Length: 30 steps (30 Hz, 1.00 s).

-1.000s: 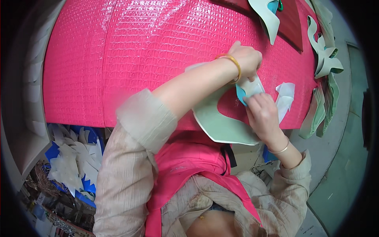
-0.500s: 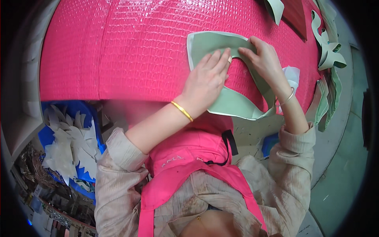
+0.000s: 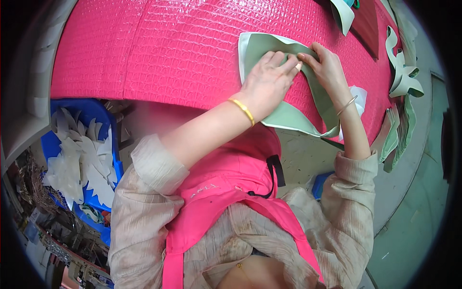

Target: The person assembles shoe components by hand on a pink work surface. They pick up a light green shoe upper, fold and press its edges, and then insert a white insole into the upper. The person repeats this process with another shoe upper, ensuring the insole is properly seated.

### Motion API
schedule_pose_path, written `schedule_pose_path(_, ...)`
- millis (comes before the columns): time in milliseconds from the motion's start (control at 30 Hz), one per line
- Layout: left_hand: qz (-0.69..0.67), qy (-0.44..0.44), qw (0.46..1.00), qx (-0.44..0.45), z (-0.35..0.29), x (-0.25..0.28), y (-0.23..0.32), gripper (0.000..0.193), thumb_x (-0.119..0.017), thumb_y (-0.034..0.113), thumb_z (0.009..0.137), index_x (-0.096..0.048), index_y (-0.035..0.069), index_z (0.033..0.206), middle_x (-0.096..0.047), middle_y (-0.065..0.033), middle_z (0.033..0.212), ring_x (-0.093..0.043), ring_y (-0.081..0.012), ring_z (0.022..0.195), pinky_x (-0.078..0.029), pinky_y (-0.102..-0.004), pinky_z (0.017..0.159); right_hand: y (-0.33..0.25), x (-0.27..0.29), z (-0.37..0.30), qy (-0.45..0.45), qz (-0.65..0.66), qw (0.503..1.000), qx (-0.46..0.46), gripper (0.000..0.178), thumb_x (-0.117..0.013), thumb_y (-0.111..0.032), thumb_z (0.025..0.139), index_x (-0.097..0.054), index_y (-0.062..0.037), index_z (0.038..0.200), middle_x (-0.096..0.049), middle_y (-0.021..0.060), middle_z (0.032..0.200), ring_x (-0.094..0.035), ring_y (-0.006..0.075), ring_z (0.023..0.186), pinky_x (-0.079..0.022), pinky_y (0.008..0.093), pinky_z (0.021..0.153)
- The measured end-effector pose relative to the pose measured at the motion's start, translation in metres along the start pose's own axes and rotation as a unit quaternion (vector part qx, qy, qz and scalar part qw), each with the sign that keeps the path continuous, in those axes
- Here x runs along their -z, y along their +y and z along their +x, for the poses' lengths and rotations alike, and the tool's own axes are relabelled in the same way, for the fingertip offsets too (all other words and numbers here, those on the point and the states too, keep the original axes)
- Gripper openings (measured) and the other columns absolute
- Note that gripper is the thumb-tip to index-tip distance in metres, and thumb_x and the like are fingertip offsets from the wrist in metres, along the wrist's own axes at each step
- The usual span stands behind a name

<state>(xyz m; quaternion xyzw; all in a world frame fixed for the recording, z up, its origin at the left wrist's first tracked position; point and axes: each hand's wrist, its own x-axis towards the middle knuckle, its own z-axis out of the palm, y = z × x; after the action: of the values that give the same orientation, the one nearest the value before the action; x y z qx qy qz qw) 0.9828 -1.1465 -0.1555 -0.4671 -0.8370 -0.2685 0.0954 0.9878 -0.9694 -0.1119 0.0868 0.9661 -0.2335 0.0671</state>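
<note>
On the pink table cover (image 3: 183, 53), near the edge at the wearer's side, a pale green piece (image 3: 288, 115) with a white border is seen in the head view, curved around an opening. Its lower edge is carried past the table edge, toward the apron (image 3: 216, 185).

Grip: the upper band appears to be pinched by the right hand (image 3: 329, 70), thumb on the face, fingers at the outer edge, little gap left. The left hand (image 3: 269, 84) is laid over the band beside it, fingers bent and pressed down; whether anything is pinched there can't be told.

Handling (judged): light, thin, bendy sheet, probably soft; the narrow bands could be creased or twisted if pulled from one end. Not likely to be broken; some sliding on the glossy cover might be expected. Best held by the band edges, one hand flat as a backstop, the other pinching close by.

Hidden: left palm side, contact under the fingertips, underside of the piece. A white scrap (image 3: 358, 94) is partly covered by the right wrist. The dark red board (image 3: 365, 29) is cut off at the top.
</note>
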Motion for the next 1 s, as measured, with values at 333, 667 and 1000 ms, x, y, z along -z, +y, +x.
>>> schedule_pose_path(333, -0.024, -0.025, 0.999, -0.031, 0.006, -0.007, -0.006, 0.038, -0.053, 0.019, 0.079, -0.055, 0.001, 0.112, -0.05, -0.0076, 0.117, -0.046, -0.0241, 0.109, -0.037, -0.0346, 0.096, 0.015, 0.015, -0.009, -0.067, 0.049, 0.996, 0.04, 0.041, -0.069, -0.013, 0.071, -0.049, 0.0011, 0.104, -0.06, 0.0198, 0.094, -0.059, 0.0339, 0.086, -0.046, 0.0373, 0.074)
schedule_pose_path(667, -0.037, -0.039, 0.997, -0.053, 0.012, -0.012, -0.007, 0.037, -0.057, 0.022, 0.079, -0.056, 0.007, 0.113, -0.048, -0.0063, 0.121, -0.041, -0.0229, 0.117, -0.035, -0.0363, 0.1, 0.013, 0.009, -0.027, -0.007, -0.003, 0.998, 0.057, 0.043, -0.065, -0.008, 0.073, -0.047, -0.0015, 0.112, -0.055, 0.0215, 0.1, -0.054, 0.036, 0.096, -0.045, 0.0387, 0.079)
schedule_pose_path(1000, -0.106, -0.088, 0.987, -0.079, 0.017, -0.016, -0.01, 0.034, -0.053, 0.029, 0.084, -0.054, 0.023, 0.118, -0.04, -0.0013, 0.135, -0.032, -0.0242, 0.128, -0.023, -0.0476, 0.106, 0.014, 0.033, -0.072, -0.133, 0.17, 0.962, -0.169, 0.058, -0.056, -0.004, 0.08, -0.035, -0.0106, 0.133, -0.045, 0.0161, 0.125, -0.052, 0.0228, 0.103, -0.042, 0.0346, 0.088)
